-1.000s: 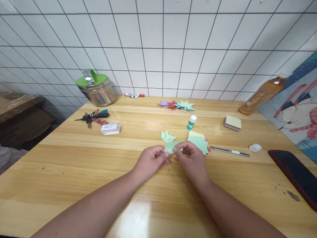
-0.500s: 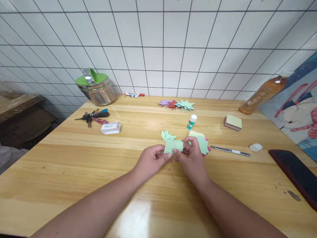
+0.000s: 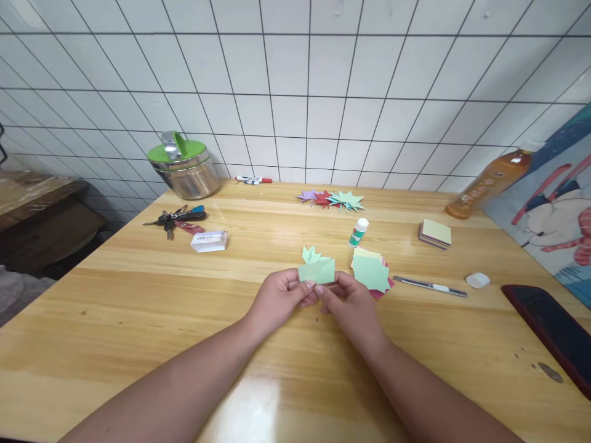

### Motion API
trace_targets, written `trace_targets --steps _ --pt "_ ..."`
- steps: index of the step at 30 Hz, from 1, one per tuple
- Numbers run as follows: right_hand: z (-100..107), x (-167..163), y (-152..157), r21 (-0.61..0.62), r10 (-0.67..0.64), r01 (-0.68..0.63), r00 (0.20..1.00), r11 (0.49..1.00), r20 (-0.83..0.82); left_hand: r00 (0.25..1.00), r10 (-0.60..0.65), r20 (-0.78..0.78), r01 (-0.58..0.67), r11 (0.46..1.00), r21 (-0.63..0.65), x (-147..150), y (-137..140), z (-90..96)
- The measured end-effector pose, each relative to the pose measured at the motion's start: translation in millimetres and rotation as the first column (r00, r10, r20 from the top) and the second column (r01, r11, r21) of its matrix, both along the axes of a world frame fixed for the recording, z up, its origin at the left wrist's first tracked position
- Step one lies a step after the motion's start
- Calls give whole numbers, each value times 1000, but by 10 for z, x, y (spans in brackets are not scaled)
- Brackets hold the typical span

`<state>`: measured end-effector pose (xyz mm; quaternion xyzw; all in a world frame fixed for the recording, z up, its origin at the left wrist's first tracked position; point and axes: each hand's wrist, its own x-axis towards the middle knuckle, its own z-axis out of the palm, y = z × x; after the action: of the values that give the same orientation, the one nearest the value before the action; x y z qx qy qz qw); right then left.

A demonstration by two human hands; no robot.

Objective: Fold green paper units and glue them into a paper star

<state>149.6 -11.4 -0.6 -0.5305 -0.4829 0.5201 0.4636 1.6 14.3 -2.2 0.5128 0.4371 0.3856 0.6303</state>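
Between both hands I hold a small sheet of light green paper (image 3: 317, 271), raised a little above the wooden table. My left hand (image 3: 281, 296) pinches its lower left part, thumb in front. My right hand (image 3: 349, 301) grips the lower right edge, with its thumb near the left thumb. Just behind the sheet lies a folded green paper piece with points (image 3: 312, 254), partly covered by it. Right of my right hand is a loose pile of paper sheets (image 3: 370, 272), green on top with yellow and pink beneath. A glue stick (image 3: 359, 232) stands behind that pile.
A utility knife (image 3: 431, 286), white cap (image 3: 478, 280) and phone (image 3: 549, 332) lie to the right. Farther back are a sticky-note stack (image 3: 434, 234), bottle (image 3: 492, 181) and folded paper stars (image 3: 345, 200). Keys (image 3: 178, 215), a small box (image 3: 209, 241) and a green-lidded pot (image 3: 188, 169) are left.
The green sheet has shifted slightly left and now shows a flat, narrow face. My right hand has slid from its upper right corner down to its lower edge.
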Motion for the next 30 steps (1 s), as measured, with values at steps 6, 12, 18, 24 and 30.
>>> trace_targets --steps 6,12,18,24,30 --pt "-2 -31 -4 -77 -124 117 988 990 -97 997 8 -72 -4 998 64 15 -22 -7" --pt "-2 258 132 -109 -331 315 920 943 -208 989 59 -138 -54 998 40 -77 78 -38" --pt "38 230 126 -107 -159 149 983 983 -96 994 25 -109 -23 999 27 -79 95 -20" --pt "10 24 33 -58 -32 35 998 998 56 983 -89 -163 101 993 66 6 16 -12" --pt "16 182 63 27 -118 117 990 993 82 981 -108 -161 112 994 11 -51 61 -48"
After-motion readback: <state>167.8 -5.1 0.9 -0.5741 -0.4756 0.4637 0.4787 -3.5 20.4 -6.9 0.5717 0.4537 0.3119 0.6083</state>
